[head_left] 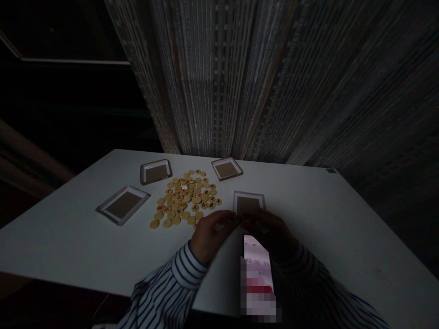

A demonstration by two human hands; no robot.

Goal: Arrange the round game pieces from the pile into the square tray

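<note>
My left hand (213,232) and my right hand (272,230) meet at the fingertips over the near edge of a shallow tray (248,194). The fingers of both hands are curled inward and bent together; anything between them is too dark and small to make out. To the left of my left hand lies a loose heap of round wooden pieces (185,199), several marked with red or black characters. A lit phone (257,260) showing a timer lies between my forearms.
Three more shallow trays rest around the heap: one at the left (125,204), one at the back left (156,172) and one at the back (227,169). The white table (302,201) ends at a striped curtain (219,91).
</note>
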